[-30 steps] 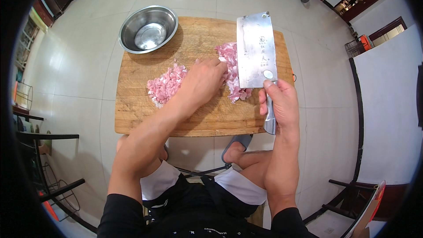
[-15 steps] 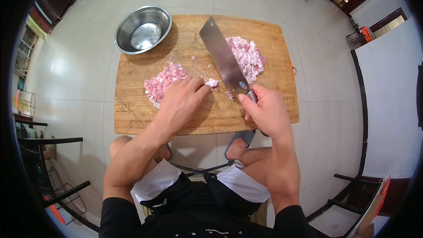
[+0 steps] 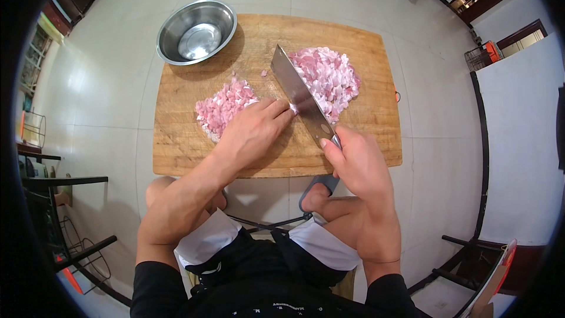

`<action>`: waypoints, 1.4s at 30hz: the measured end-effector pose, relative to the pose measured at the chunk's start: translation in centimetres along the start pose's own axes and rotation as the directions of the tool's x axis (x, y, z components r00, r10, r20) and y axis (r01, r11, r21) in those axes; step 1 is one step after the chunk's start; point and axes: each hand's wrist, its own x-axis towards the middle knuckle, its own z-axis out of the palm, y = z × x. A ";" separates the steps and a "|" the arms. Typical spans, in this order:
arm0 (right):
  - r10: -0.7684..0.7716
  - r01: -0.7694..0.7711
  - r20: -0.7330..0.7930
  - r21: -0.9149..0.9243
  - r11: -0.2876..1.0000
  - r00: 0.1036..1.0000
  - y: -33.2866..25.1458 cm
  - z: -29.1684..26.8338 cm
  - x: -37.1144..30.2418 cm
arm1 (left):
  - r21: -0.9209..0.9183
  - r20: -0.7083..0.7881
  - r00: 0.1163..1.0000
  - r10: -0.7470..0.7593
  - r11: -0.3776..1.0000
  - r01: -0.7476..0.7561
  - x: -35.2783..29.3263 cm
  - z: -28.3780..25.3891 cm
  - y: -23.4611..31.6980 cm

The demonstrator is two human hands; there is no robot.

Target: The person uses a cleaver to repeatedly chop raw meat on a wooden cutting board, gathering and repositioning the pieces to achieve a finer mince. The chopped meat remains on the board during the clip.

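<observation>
My right hand is closed round the handle of a broad steel cleaver. Its blade slants away from me to the far left, low over the wooden cutting board. Just left of the blade, my left hand presses bent fingers down on a small piece of raw meat, mostly hidden by the fingertips. Beyond that hand, at its left, lies a heap of small diced meat. A larger pile of chopped pink and white meat sits right of the cleaver.
A steel bowl with nothing in it stands at the board's far left corner. Tiny meat scraps lie near the board's middle. My knees and slippered feet are at the near edge. Black metal frames stand on the left.
The cleaver's blade has come down toward the board, its far end dropping nearer. My left fingers have shifted slightly right, closer to the blade. The view has shifted a little.
</observation>
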 end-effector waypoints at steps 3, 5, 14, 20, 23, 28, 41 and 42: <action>-0.053 0.053 -0.022 -0.012 0.999 0.998 0.3 0.0 -0.6 | -0.012 0.023 1.000 -0.022 1.000 0.022 0.0 0.0 -0.1; -0.050 0.050 -0.018 -0.006 0.999 0.999 0.3 -0.1 -0.8 | -0.007 0.032 0.999 -0.027 1.000 0.027 0.0 0.0 -0.1; 0.011 -0.010 0.021 -0.022 1.000 1.000 -0.1 -0.1 -1.0 | 0.010 0.046 0.999 -0.003 1.000 0.002 0.1 -0.5 0.0; 0.063 -0.063 0.009 -0.016 0.998 0.998 -0.8 -0.5 -1.4 | 0.043 -0.006 1.000 0.017 0.999 -0.016 0.1 -0.3 0.2; 0.052 -0.051 0.015 -0.041 0.998 0.999 -0.5 -0.5 -1.4 | 0.041 0.035 0.999 -0.003 0.999 0.002 0.1 -0.4 0.4; 0.066 -0.063 0.062 -0.060 0.996 0.996 -0.7 -0.6 -1.3 | 0.035 0.101 0.995 -0.008 0.999 0.005 0.0 -0.4 0.1; -0.009 0.023 0.107 -0.134 0.991 0.994 0.2 0.1 -0.8 | -0.058 0.043 0.999 0.005 0.998 -0.002 0.4 0.3 -0.4; 0.002 0.014 0.110 -0.137 0.990 0.994 0.2 0.4 -0.6 | -0.081 0.033 0.999 0.001 0.997 0.002 0.5 0.2 -0.3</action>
